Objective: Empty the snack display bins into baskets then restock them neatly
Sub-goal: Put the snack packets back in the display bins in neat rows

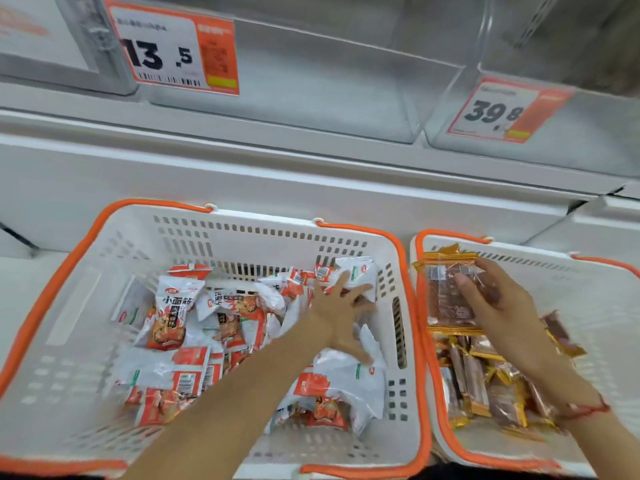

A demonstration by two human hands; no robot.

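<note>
Two white baskets with orange rims stand side by side below the display. The left basket (pixel 86 289) holds several white-and-orange snack packets (pixel 173 306). My left hand (pixel 341 310) lies over these packets near the basket's right wall, its fingers spread. The right basket (pixel 595 306) holds several brown snack bars in gold-edged wrappers (pixel 485 386). My right hand (pixel 495 299) grips one flat brown pack (pixel 446 299) and holds it upright at that basket's left side. Above, two clear display bins, the left bin (pixel 311 109) and the right bin (pixel 571 140), look bare inside.
Price tags hang on the bin fronts: one reads 13.5 (pixel 173 50), the other 39.8 (pixel 498 112). A white shelf ledge (pixel 277 174) runs between bins and baskets. A red string circles my right wrist (pixel 588 410).
</note>
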